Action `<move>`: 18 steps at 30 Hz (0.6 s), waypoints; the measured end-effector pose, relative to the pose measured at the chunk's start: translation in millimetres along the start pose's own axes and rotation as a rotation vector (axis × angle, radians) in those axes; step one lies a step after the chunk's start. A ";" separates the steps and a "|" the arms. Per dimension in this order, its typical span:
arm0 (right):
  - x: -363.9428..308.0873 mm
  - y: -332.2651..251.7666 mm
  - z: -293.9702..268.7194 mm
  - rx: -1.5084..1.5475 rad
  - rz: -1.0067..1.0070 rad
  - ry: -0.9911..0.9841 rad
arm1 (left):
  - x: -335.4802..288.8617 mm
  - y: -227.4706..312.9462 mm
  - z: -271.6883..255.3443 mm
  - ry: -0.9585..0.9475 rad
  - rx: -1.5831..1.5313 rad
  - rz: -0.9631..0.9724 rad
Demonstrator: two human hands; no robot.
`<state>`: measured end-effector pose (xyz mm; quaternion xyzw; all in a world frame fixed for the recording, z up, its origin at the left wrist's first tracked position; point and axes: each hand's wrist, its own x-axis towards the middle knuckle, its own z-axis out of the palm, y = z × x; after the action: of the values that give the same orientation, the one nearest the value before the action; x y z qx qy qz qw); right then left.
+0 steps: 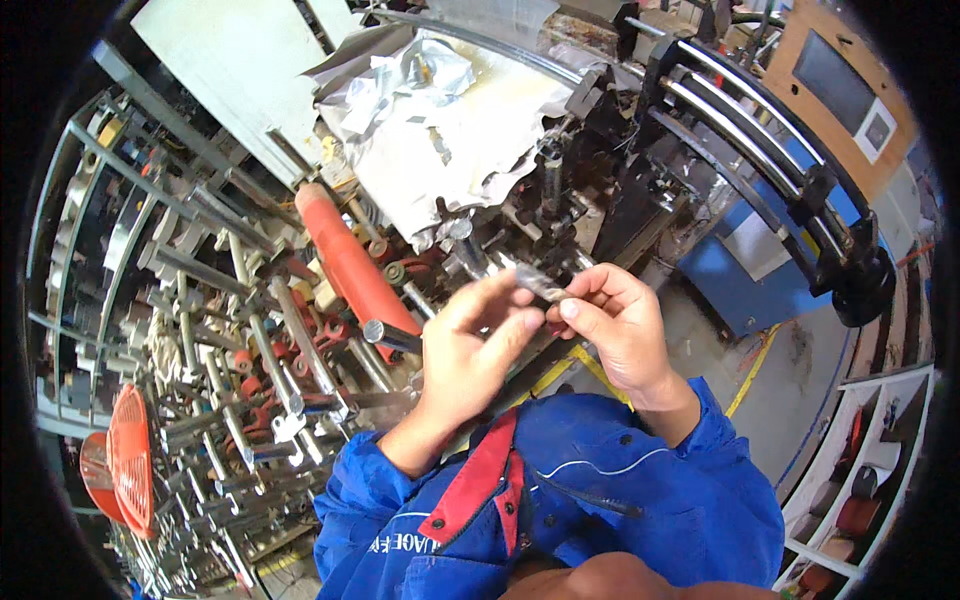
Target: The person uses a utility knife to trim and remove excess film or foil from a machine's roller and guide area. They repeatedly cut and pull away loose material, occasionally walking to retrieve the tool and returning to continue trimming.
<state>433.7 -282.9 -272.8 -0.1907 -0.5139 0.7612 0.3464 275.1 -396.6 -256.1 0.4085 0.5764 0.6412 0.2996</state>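
In front of my chest, my right hand (622, 325) pinches a short, shiny metal piece (540, 284) between thumb and fingertips. The piece is slim, looks grooved and resembles a drill bit; it slants up to the left. Close beside its left end is my left hand (470, 345), thumb and fingers apart, with the fingers somewhat blurred. Whether those fingertips touch the metal cannot be made out. Both forearms are in blue sleeves.
Dense metal rods (290, 370) stand at the left, with a red cylinder (350, 262) slanting among them. Ahead lies a paper-covered surface (450, 130). Chrome bars (750, 120) and a blue cabinet (735, 265) are at the right. White shelving (800, 560) stands lower right; a red fan-like guard (130, 460) is far left.
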 end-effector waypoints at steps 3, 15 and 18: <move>1.5 -1.3 1.2 -0.070 -0.021 -0.080 | 4.1 -0.7 4.7 0.053 -0.216 -0.092; 12.0 -8.9 -31.6 -0.001 -0.062 -0.088 | 7.9 -6.8 28.6 0.244 -0.487 -0.139; 10.3 -8.7 -39.9 0.051 -0.038 -0.069 | 6.5 -6.3 37.8 0.214 -0.532 -0.177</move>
<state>455.3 -247.5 -280.1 -0.1457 -0.5096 0.7736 0.3474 304.3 -371.4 -261.0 0.1938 0.4499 0.7806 0.3882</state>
